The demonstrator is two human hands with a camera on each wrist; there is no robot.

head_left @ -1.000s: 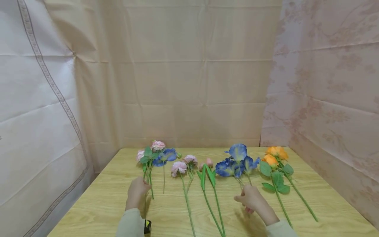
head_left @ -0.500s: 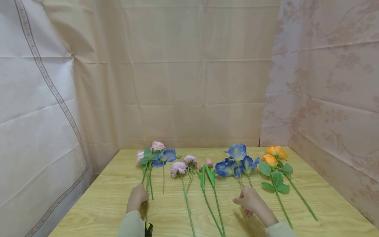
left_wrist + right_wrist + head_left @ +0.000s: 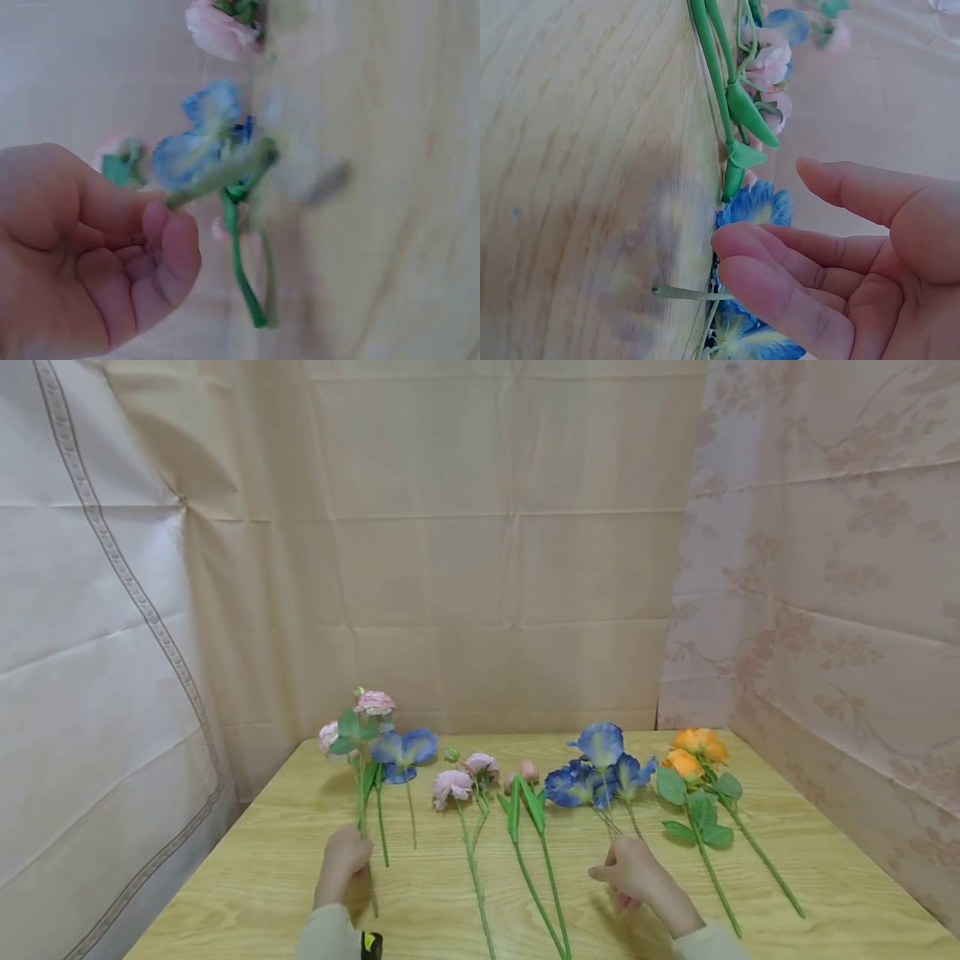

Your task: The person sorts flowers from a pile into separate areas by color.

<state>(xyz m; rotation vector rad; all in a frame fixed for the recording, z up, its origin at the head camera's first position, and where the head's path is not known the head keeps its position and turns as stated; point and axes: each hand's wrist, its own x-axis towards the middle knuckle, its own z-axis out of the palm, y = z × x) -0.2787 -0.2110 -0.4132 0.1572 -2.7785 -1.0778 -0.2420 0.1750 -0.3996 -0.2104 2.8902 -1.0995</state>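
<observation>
My left hand [image 3: 345, 853] pinches the stem of a pink artificial flower spray [image 3: 374, 702] with green leaves, raised and leaning over the table's left side. In the left wrist view, thumb and forefinger meet on its blurred green stem [image 3: 217, 176]. Behind it lie a single blue flower [image 3: 405, 750] and a green-leaved stem [image 3: 381, 827]. My right hand [image 3: 633, 870] hovers low by the stems of a cluster of blue flowers [image 3: 600, 746]. In the right wrist view its thumb stands apart from the loosely bent fingers, with nothing between them; a stem end [image 3: 676, 292] shows beyond the fingertips.
Between the hands lie pale pink flowers [image 3: 452, 786] and two pink tulips [image 3: 529, 772] with long green stems. Orange roses [image 3: 701, 745] lie at the right on the wooden table [image 3: 442, 935]. A beige cloth [image 3: 480, 610] hangs behind the table's far edge.
The pink flower spray has come up and left, away from the blue flower, with my left hand still on its stem. The right hand has hardly moved.
</observation>
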